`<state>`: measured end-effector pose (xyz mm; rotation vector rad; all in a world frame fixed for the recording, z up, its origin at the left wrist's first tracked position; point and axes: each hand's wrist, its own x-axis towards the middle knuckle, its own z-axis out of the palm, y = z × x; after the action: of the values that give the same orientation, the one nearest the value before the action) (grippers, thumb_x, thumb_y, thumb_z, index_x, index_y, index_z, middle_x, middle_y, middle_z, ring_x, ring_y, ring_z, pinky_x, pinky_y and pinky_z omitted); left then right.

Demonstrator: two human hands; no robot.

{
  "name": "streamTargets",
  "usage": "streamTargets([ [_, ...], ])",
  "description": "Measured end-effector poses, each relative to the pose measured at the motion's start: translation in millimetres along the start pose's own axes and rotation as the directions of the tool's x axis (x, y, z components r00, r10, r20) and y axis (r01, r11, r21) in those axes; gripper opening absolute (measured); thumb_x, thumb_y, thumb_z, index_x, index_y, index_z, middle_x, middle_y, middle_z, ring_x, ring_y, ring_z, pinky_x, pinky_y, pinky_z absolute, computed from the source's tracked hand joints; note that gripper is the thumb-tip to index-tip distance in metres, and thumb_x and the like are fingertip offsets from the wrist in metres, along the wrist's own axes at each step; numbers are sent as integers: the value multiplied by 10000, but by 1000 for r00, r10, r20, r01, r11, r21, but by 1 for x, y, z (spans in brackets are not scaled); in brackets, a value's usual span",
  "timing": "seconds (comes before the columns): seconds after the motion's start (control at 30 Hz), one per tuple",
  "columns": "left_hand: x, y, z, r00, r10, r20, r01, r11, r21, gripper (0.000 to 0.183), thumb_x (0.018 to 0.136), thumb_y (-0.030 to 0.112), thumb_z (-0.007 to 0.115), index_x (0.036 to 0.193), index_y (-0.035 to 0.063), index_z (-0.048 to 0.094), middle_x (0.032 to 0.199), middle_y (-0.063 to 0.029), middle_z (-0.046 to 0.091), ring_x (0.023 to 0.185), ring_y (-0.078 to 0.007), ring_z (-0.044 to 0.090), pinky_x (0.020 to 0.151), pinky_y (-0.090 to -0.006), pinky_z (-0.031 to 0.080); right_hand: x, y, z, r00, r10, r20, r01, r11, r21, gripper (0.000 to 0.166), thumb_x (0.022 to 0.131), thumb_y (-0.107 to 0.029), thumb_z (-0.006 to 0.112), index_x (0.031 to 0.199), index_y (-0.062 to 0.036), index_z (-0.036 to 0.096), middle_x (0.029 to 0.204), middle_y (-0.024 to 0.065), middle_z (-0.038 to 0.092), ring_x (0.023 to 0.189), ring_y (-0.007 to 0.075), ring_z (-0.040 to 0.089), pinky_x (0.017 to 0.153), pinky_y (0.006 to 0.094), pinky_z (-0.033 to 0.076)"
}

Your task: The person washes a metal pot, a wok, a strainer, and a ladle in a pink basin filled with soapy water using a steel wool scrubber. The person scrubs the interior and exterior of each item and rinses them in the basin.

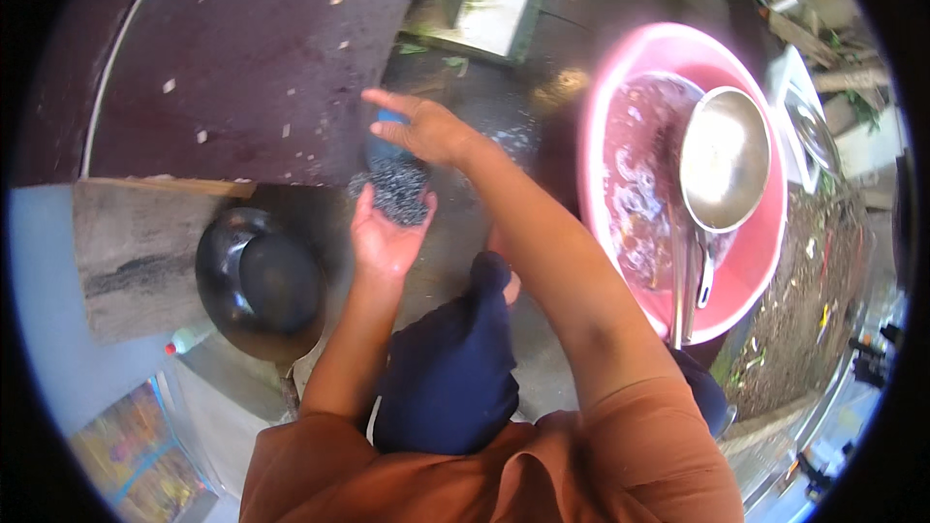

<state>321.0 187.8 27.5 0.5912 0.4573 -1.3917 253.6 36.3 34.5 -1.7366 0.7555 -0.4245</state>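
In my left hand (387, 240), palm up, rests a grey metal scouring pad (399, 192), with the fingers curled around its lower part. My right hand (432, 132) is just above it, thumb and index finger spread and pointing left. A blue object (392, 117), perhaps a container, shows between those two fingers and below the thumb. Blur and overlap hide whether the right hand grips it or merely passes in front. A dark wok (280, 283) lies left of my left forearm, its handle toward me.
On the right stands a pink plastic tub (657, 40) of cloudy water. A metal ladle or pan (726, 160) and long handles lie across it. A dark tabletop (240, 51) with scattered white bits fills the upper left. A red-capped bottle (182, 341) lies at lower left.
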Motion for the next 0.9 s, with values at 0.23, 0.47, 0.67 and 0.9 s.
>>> streamTargets([
  [0.23, -22, -49, 34, 989, -113, 93, 89, 970, 228, 339, 950, 331, 476, 1214, 127, 538, 1214, -79, 586, 1093, -275, 541, 924, -476, 430, -176, 32, -211, 823, -122, -555, -281, 762, -583, 430, 818, -165, 672, 1211, -28, 565, 1175, 197, 587, 1103, 307, 556, 978, 384, 415],
  [0.47, 24, -163, 156, 800, -409, 440, 86, 803, 590, 391, 979, 352, 420, 1295, 127, 470, 1297, -99, 532, 1192, -265, 505, 904, -460, 455, -423, 124, -268, 364, 633, -683, -833, 550, 66, 705, 710, -256, 721, 1306, 1, 447, 1064, 215, 610, 909, 289, 622, 763, 379, 509],
  [0.67, 41, -267, 203, 733, -552, 399, 27, 609, 793, 371, 975, 321, 441, 1263, 91, 484, 1187, -85, 584, 1076, -223, 557, 856, -393, 468, -455, 159, -267, 444, 818, -366, -502, 565, 655, 419, 742, -173, 695, 1079, 45, 575, 710, 118, 632, 567, 164, 596, 499, 299, 471],
  [0.9, 59, -305, 200, 786, -498, 366, 36, 629, 777, 355, 971, 325, 434, 1238, 101, 501, 1180, -92, 590, 1076, -243, 559, 844, -412, 464, -452, 112, -285, 523, 769, -368, -492, 625, 606, 193, 778, -123, 642, 866, 28, 562, 633, 103, 623, 433, 141, 570, 339, 240, 389],
])
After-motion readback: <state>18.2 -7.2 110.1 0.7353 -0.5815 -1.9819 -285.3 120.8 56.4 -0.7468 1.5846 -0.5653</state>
